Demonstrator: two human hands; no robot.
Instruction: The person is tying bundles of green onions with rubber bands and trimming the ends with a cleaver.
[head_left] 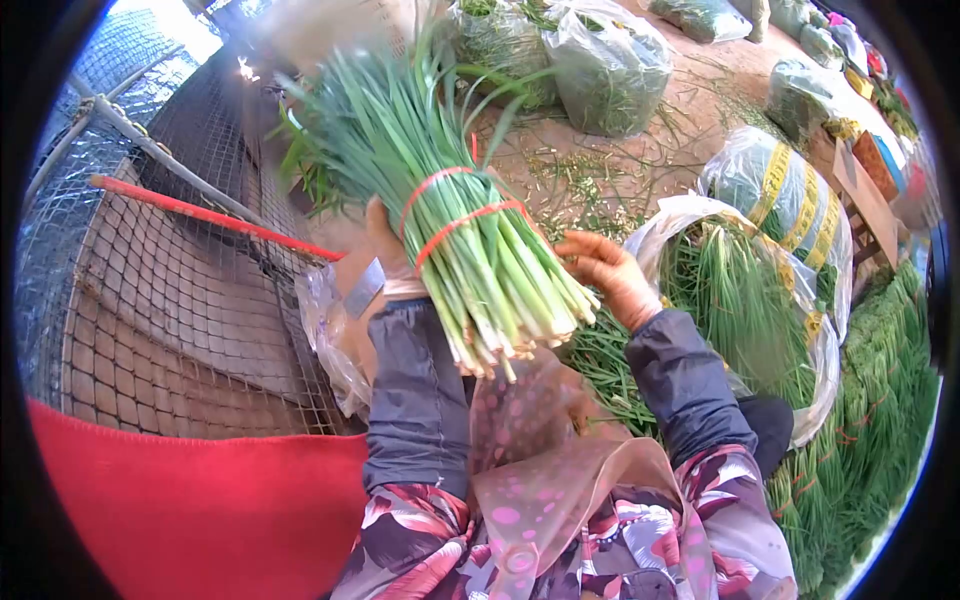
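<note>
A thick bunch of garlic chives is held up in front of me, pale cut stem ends toward me and green leaves pointing away. Two red ties circle it around the stems. My left hand grips the bunch from its left side, most of the fingers hidden behind the stems. Just off the right side of the stems is my right hand, fingers stretched out toward the bunch with nothing visible in them. Loose chives lie below, near my lap.
An open plastic bag full of chives stands at my right, beside a taped bag. Tied bunches are stacked at far right. More bags stand ahead on the littered floor. Left are wire mesh, a red pole and red cloth.
</note>
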